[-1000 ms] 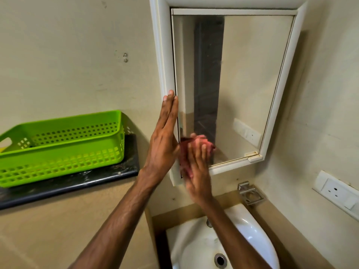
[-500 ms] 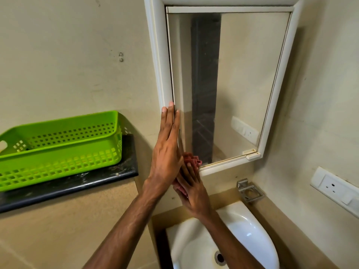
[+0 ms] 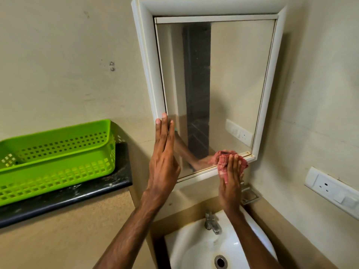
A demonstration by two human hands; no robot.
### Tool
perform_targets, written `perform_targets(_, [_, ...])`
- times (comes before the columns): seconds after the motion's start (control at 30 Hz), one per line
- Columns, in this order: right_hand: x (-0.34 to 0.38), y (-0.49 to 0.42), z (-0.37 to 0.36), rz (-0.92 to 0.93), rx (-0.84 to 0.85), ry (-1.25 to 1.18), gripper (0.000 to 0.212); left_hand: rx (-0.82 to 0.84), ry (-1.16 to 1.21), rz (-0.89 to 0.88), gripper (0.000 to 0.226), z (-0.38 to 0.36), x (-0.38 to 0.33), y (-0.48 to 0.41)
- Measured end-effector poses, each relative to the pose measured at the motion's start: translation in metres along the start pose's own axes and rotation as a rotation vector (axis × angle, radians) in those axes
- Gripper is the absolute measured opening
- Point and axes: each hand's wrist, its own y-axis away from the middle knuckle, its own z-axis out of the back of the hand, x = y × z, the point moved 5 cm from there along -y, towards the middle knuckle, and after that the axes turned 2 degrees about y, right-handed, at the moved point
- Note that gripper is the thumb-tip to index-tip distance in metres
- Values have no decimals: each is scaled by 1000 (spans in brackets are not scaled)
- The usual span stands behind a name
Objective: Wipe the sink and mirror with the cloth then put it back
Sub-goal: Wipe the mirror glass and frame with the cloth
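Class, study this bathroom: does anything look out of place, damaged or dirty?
Nothing is spilled or broken. Two bare screws sit in the wall left of the mirror, holding nothing, and the black ledge under the green basket shows pale smears.

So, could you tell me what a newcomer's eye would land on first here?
The red cloth, pressed by the right hand against the lower right corner of the white-framed mirror, draws the eye first. The left hand lies flat against the mirror's left edge. A bright green basket sits on the dark shelf to the left, and a white sink is below.
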Motion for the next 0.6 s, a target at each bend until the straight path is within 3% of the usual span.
perform_targets(0.1, [35, 28, -12, -31, -27, -105, 73, 23, 22, -6, 62, -5, -16, 3])
perform_targets(0.2, [76, 59, -31, 196, 123, -127, 87, 67, 20, 32, 79, -17, -21, 4])
perform_targets(0.27, [85, 66, -35, 357, 171, -96, 80, 67, -37, -23, 83, -29, -22, 5])
perform_targets(0.37, [71, 49, -29, 405, 140, -9, 76, 109, -22, -71, 84, -45, -21, 7])
perform_targets(0.47, [50, 25, -17, 306, 29, 80, 79, 156, -12, -117, 81, -56, -22, 11])
perform_targets(0.6, [5, -25, 7, -49, -152, 103, 82, 171, -50, -80, 85, -61, -22, 13])
